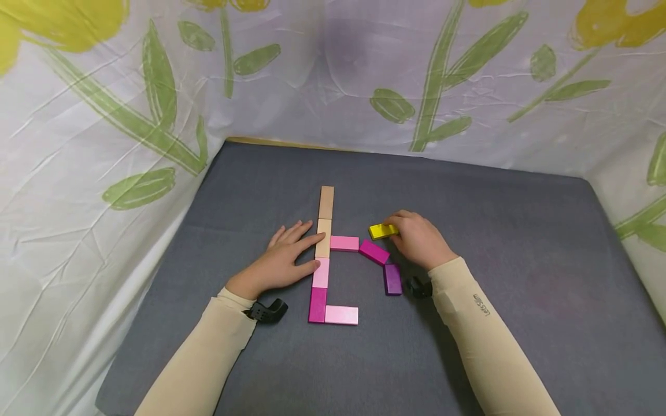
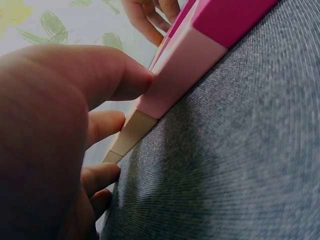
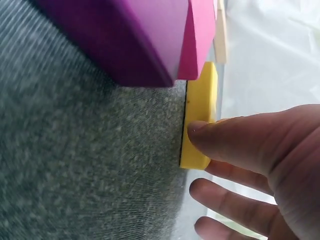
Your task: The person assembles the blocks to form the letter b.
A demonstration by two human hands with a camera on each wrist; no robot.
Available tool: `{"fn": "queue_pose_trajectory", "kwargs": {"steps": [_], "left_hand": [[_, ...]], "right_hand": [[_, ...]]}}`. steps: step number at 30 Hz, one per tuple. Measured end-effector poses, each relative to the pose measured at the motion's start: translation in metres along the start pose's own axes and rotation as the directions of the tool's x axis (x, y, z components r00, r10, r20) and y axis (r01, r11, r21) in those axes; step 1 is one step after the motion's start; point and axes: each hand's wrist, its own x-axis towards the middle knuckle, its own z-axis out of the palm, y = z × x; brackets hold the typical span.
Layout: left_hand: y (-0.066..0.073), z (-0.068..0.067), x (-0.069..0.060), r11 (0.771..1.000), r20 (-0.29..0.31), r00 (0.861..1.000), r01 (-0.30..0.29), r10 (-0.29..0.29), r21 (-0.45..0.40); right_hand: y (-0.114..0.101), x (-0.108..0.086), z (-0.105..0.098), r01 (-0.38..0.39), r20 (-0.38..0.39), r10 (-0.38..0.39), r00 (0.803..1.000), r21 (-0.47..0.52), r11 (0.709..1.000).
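Observation:
A column of flat blocks runs from a tan block point(image 1: 326, 202) down to a magenta block point(image 1: 317, 305). My left hand point(image 1: 281, 260) lies beside it with spread fingers, index tip on the second tan block point(image 1: 322, 245) and thumb against the pale pink block point(image 1: 321, 273); the left wrist view shows the thumb point(image 2: 135, 82) touching its side. My right hand point(image 1: 420, 240) pinches a yellow block point(image 1: 381, 231) by its right end, thumb on its near side in the right wrist view point(image 3: 200, 90). Below it are a pink block point(image 1: 344, 243), a tilted magenta block point(image 1: 374, 252) and a purple block point(image 1: 392, 279).
Another pale pink block point(image 1: 341, 315) extends right from the column's foot. The dark grey table point(image 1: 499, 242) surrounds the blocks. A white cloth point(image 1: 338, 86) painted with green leaves and yellow flowers hangs behind the table and at its sides.

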Motion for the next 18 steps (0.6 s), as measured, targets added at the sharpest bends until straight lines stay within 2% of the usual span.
{"fn": "queue_pose_trajectory", "kwargs": {"steps": [6, 13, 18], "left_hand": [[0.0019, -0.0015, -0.001, 1.0, -0.001, 1.0, -0.003, 0.003, -0.007], [-0.0008, 0.0011, -0.0015, 1.0, -0.004, 1.0, -0.003, 0.003, -0.001], [0.0004, -0.0007, -0.0007, 1.0, -0.011, 1.0, -0.006, 0.006, -0.007]], "right_hand": [[0.0039, -0.0012, 0.003, -0.018, -0.028, 0.018, 0.999, -0.005, 1.0], [0.0086, -0.0058, 0.0077, -0.038, -0.014, 0.038, 0.999, 0.002, 0.999], [0.0097, -0.0088, 0.0031, -0.051, -0.024, 0.051, 0.998, 0.014, 0.999]]}}
